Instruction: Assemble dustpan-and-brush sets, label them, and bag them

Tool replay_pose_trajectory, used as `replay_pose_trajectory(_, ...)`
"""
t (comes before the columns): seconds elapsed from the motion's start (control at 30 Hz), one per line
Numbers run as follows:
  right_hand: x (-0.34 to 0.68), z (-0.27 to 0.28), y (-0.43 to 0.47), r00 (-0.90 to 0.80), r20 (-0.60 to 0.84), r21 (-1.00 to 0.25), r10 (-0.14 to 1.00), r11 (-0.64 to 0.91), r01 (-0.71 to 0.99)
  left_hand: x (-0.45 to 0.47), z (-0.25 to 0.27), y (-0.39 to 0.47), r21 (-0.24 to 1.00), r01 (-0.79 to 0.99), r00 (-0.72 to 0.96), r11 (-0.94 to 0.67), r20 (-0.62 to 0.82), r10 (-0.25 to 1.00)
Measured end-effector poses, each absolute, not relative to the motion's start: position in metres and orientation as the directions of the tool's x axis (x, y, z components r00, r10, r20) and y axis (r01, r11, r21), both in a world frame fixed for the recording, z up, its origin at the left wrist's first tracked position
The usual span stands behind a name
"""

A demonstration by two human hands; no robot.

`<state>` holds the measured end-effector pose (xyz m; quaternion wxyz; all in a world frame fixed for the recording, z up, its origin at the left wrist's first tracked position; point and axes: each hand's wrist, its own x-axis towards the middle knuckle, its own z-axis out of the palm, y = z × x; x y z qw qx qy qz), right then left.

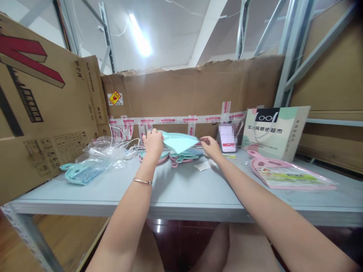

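Observation:
A mint-green dustpan (181, 142) is held up above the table, tilted, its wide edge toward the right. My left hand (153, 141) grips it at its left end, fingers wrapped over the edge. By the dustpan's right corner is my right hand (210, 146), fingers bent and apart; whether the fingertips touch the corner I cannot tell. Beneath and behind the dustpan lie several pink and green pieces, among them a pink-rimmed green one (163, 160) and a stacked pile (185, 155). A white paper slip (203, 165) rests below my right hand.
A green dustpan and brush (82, 173) lie at left beside crumpled clear plastic (99, 151) and a white power strip (130, 154). At right are a packed pink dustpan set (292, 174), a paper bag (276, 132) and a phone (227, 139). Cardboard (176, 92) walls the back.

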<state>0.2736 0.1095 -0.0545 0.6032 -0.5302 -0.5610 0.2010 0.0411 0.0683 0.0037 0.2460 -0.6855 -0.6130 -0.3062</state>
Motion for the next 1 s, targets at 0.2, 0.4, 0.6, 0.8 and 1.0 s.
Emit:
replay_pose_trajectory(0.2, 0.263, -0.049, 0.099, 0.014, 0.219, -0.975, 0.976, 0.219, -0.041, 0.050, 0.004, 0.064, -0.047, 0.945, 0.240, -0.325, 0.774, 0.586)
replay_pose_trajectory(0.4, 0.282, -0.035, 0.082, -0.240, 0.264, -0.908, 0.934, 0.157, -0.388, 0.050, 0.002, 0.068, -0.232, 0.789, 0.519, -0.570, 0.747, 0.416)
replay_pose_trajectory(0.6, 0.286, -0.042, 0.086, -0.311, 0.105, -0.992, 0.944, 0.078, -0.098, 0.047, -0.002, 0.076, -0.124, 0.695, 0.569, -0.709, 0.697, 0.436)
replay_pose_trajectory(0.8, 0.275, -0.038, 0.080, -0.216, 0.182, -0.982, 0.959, 0.166, -0.094, 0.050, 0.000, 0.071, 0.692, 0.367, 0.258, -0.621, 0.566, 0.783)
replay_pose_trajectory(1.0, 0.254, -0.037, 0.068, -0.355, 0.263, -0.964, 0.897, 0.256, -0.068, 0.044, 0.001, 0.059, 0.875, 0.268, 0.547, -0.404, 0.207, 0.811)
